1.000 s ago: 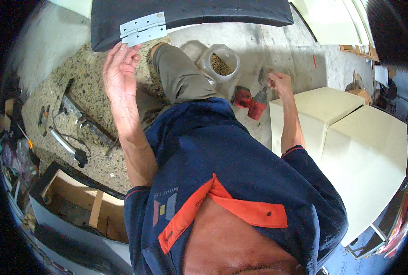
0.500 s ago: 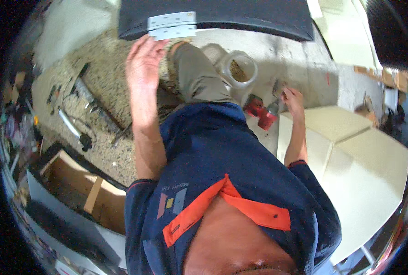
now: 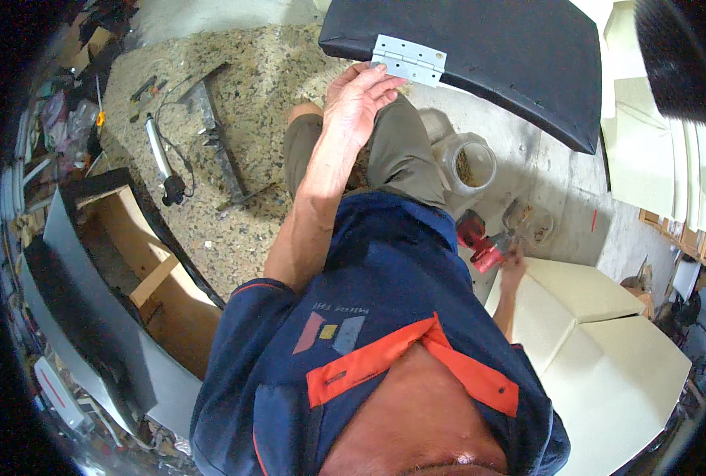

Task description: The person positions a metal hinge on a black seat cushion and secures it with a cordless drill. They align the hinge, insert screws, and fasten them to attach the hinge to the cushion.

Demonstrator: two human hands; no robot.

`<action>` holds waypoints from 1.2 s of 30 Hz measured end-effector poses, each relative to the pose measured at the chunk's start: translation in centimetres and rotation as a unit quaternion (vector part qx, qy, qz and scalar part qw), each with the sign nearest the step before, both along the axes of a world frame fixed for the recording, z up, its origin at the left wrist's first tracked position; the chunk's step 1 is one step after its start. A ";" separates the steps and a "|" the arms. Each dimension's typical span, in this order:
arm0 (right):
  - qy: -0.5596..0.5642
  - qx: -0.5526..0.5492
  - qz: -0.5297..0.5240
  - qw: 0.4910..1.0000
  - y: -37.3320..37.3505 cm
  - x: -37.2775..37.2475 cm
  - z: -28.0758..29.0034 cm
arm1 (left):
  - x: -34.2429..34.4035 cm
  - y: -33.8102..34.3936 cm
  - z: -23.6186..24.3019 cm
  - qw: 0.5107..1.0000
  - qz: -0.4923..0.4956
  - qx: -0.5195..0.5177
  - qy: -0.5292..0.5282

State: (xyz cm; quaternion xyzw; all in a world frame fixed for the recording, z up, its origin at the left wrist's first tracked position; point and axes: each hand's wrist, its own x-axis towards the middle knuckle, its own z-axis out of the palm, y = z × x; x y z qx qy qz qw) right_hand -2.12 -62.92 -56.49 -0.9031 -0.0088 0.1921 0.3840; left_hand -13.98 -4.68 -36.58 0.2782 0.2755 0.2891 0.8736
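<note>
My left hand [image 3: 354, 103] reaches to the front edge of a black padded panel [image 3: 480, 55]. Its fingertips grip the left end of a pale metal hinge [image 3: 410, 60], which lies flat against the panel's edge, leaves spread, screw holes showing. Low on the right, my right hand [image 3: 513, 268] is beside the front end of a red cordless drill [image 3: 486, 252]; its fingers are blurred and partly hidden. A clear tub [image 3: 540, 224] with small bits in it sits just beyond that hand. Between panel and drill stands a clear plastic jar [image 3: 473, 164] holding small brass-coloured pieces, likely screws.
On the speckled floor to the left lie a dark metal bar tool [image 3: 218, 131] and a white-bodied corded tool [image 3: 159, 151]. An open wooden frame with grey covering [image 3: 158, 278] stands at lower left. Cream padded panels [image 3: 607, 349] rest at right, with more cream sheets [image 3: 654, 151] behind.
The view has shifted, so the panel and hinge appear further right. My left hand stays at the hinge's left end. My right hand has drawn back toward the drill from beyond its tip.
</note>
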 end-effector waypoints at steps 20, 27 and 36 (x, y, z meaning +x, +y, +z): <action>-0.138 0.194 -0.104 0.966 7.0 -8.5 0.5 | 1.8 1.7 0.3 1.000 0.009 0.002 -0.010; -0.101 0.146 -0.060 0.982 13.0 -4.4 16.6 | 1.8 1.1 0.0 1.000 0.017 -0.020 -0.006; -0.015 0.079 0.161 0.984 25.1 1.0 28.6 | 1.3 0.9 1.5 0.998 -0.015 0.013 0.058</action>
